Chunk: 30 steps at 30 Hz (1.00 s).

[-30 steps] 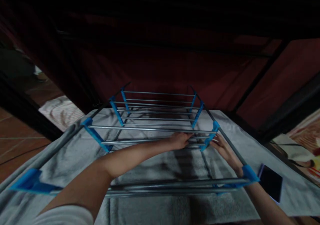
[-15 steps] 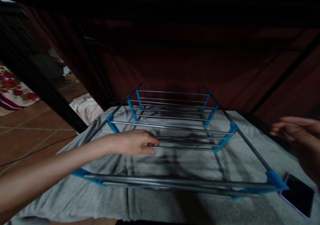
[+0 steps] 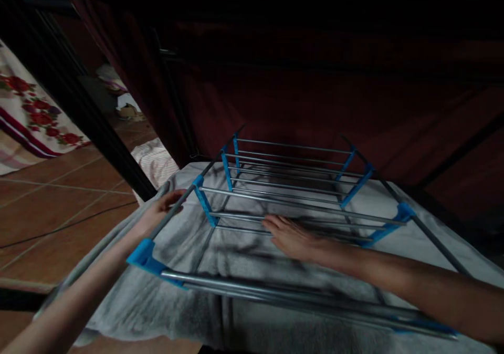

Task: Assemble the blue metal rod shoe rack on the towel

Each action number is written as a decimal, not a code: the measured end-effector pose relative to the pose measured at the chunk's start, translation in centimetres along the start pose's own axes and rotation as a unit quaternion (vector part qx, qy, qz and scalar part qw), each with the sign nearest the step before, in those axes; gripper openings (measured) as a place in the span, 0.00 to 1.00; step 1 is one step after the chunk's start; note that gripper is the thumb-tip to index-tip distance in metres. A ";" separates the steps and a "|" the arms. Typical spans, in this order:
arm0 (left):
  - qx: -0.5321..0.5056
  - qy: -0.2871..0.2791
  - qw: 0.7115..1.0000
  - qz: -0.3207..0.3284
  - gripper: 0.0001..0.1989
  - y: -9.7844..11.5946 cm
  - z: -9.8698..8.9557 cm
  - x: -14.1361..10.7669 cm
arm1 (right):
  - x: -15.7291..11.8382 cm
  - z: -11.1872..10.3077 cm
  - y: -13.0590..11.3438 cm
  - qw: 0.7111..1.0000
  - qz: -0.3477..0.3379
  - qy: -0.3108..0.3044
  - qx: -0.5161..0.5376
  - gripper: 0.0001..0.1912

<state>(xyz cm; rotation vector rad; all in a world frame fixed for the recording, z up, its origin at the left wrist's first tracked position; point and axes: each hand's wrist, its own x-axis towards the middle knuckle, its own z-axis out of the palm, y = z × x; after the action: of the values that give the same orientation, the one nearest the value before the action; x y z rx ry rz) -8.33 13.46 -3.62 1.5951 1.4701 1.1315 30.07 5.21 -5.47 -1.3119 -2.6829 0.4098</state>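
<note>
A drying rack with grey metal bars and blue plastic joints point(image 3: 205, 204) lies on a grey blanket point(image 3: 165, 312). My left hand point(image 3: 163, 207) is at its left side rail, with fingers curled around the tube, which hides part of them. Reaching in from the right, my right hand point(image 3: 289, 236) has its fingers bent over a lower crossbar near the middle of the rack. Its thumb is hidden. Both forearms pass close to the thick front bars.
Dark red curtains point(image 3: 275, 112) hang behind the rack. A dark post point(image 3: 90, 107) stands at the left, beside a tiled floor point(image 3: 59, 201) with a cable. A striped cloth point(image 3: 155, 162) lies by the post, and a floral cloth point(image 3: 39, 115) hangs further left.
My left hand has left the middle crossbar and moved to the left rail. My right hand has come in from the right edge onto the crossbar. The view has shifted, and the phone is out of sight.
</note>
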 end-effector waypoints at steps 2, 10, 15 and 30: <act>-0.020 -0.036 0.999 -0.010 0.31 -2.6 1.8 0.1 | 3.0 1.7 0.3 0.999 0.017 0.014 -0.032 0.25; -0.088 -0.120 0.989 0.022 0.26 -6.7 6.1 1.4 | 8.8 3.1 0.9 0.996 0.070 0.004 -0.059 0.16; -0.133 -0.107 0.985 -0.030 0.32 -7.2 7.5 1.8 | 9.2 2.4 1.5 0.997 0.074 0.027 -0.013 0.14; -0.158 -0.069 0.985 -0.020 0.17 -6.4 8.8 1.5 | 8.2 1.7 0.8 0.998 0.054 0.033 -0.002 0.15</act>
<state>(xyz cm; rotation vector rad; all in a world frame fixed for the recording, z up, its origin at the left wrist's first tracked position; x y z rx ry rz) -2.82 16.46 -12.66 1.3868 1.1619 1.1429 25.26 11.85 -7.40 -1.4487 -2.5686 0.3671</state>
